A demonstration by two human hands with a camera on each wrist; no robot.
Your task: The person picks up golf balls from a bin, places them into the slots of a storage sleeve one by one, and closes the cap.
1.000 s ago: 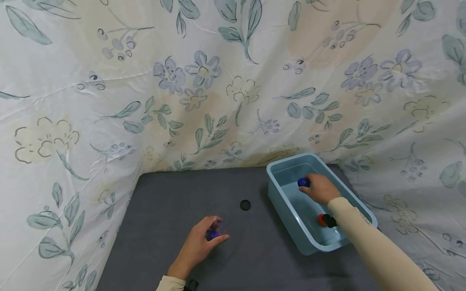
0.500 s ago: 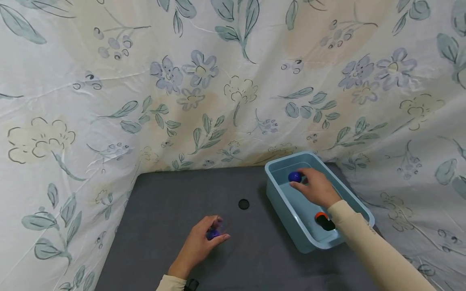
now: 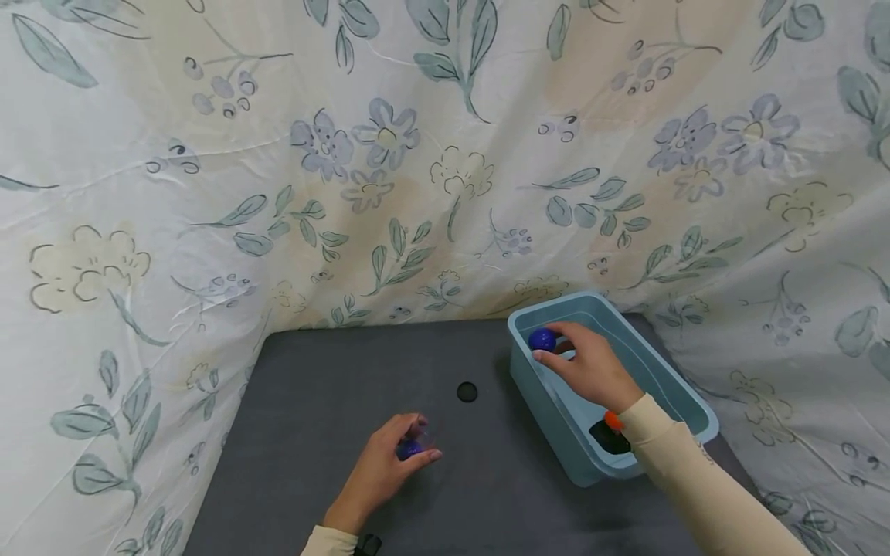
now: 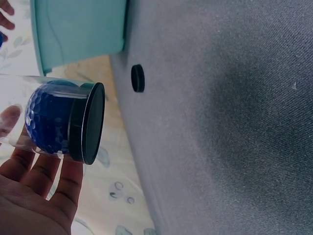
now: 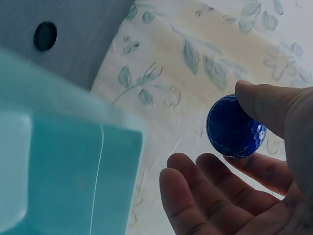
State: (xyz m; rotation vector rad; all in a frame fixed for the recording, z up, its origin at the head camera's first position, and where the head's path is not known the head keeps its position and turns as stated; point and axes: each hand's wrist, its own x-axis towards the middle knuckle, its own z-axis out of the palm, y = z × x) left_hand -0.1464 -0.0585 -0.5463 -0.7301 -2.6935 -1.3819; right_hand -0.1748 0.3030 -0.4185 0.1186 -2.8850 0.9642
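Observation:
My left hand (image 3: 384,463) grips a clear plastic tube (image 4: 54,85) above the table. Inside the tube, against its black end cap (image 4: 93,125), sits a dimpled blue golf ball (image 4: 48,117). A second blue golf ball (image 3: 542,340) is pinched between the thumb and a finger of my right hand (image 3: 591,367), over the left rim of the light blue bin (image 3: 556,405). In the right wrist view the bin wall (image 5: 73,171) lies beside that hand, apart from the ball. A round black cap (image 3: 467,392) lies on the table between the left hand and the bin.
Within the bin are an orange object (image 3: 613,420) and a black object (image 3: 609,439), partly hidden by the right forearm. The bin stands on the dark grey table (image 3: 334,378) at the right. A floral cloth (image 3: 389,255) hangs behind and along both sides.
My right hand has moved left with its golf ball, from inside the bin to above its left rim. My left hand and the tube have stayed nearly still.

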